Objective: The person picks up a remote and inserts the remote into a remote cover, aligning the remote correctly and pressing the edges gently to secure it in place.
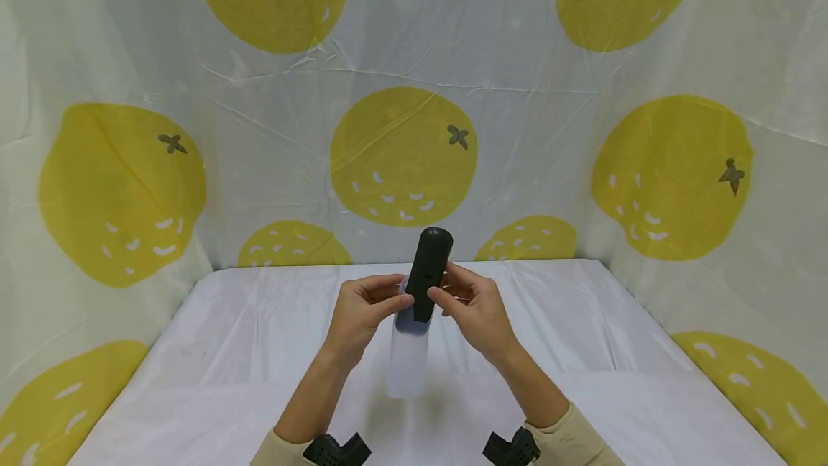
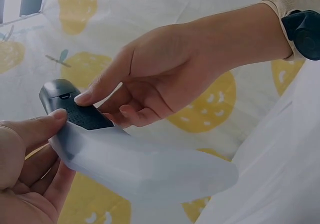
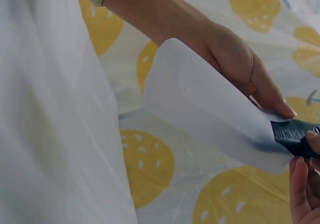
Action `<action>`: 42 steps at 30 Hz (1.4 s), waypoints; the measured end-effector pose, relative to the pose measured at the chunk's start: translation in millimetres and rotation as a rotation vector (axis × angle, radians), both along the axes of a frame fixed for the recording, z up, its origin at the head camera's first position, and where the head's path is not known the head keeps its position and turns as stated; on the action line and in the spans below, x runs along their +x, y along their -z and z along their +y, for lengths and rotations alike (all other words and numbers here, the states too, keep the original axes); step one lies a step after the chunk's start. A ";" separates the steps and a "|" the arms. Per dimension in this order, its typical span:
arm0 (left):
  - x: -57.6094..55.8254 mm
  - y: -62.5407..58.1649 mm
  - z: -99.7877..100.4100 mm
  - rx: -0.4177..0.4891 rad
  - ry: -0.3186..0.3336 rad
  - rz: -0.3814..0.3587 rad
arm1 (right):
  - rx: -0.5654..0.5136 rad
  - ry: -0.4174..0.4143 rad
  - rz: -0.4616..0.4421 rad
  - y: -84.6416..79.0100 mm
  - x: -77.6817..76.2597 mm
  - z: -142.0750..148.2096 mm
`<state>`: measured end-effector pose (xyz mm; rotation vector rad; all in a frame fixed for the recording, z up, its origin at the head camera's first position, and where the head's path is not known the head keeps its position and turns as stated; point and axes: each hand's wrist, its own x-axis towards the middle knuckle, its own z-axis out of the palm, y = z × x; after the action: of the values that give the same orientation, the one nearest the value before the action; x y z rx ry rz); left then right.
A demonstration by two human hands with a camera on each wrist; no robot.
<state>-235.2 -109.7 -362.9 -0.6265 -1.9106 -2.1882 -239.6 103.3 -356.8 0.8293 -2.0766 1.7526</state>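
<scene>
A black remote control sits partway in a translucent white sleeve; its rounded end sticks out at the top and its lower end shows dimly through the sleeve. My left hand pinches the sleeve at its mouth, thumb tip by the edge where remote and sleeve meet. On the other side my right hand holds the remote, thumb on its face and fingers behind. Small print and a notched cover show on the remote in the left wrist view. The lower part of the sleeve hangs free.
A white cloth-covered table lies under both hands. Behind and at the sides hangs a pale curtain with yellow fruit prints. Each forearm wears a black wrist device at the sleeve cuff.
</scene>
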 end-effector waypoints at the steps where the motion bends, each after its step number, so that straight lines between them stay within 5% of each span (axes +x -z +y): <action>1: 0.2 -0.1 0.2 0.002 0.001 0.002 | 0.008 -0.002 -0.003 0.2 0.0 0.2; 19: 0.9 -0.4 2.3 0.018 -0.031 -0.003 | 0.104 0.071 -0.040 -0.4 -1.4 1.4; 26: 2.2 -1.4 4.2 0.049 -0.018 -0.007 | 0.124 -0.068 -0.154 -1.5 -2.9 4.8; 42: 1.8 0.7 4.4 0.025 -0.020 -0.021 | 0.049 -0.001 -0.044 1.9 -3.9 3.0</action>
<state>-233.4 -105.3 -363.6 -0.5809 -1.8885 -2.2112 -243.6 106.3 -358.7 0.8129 -2.1552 1.7425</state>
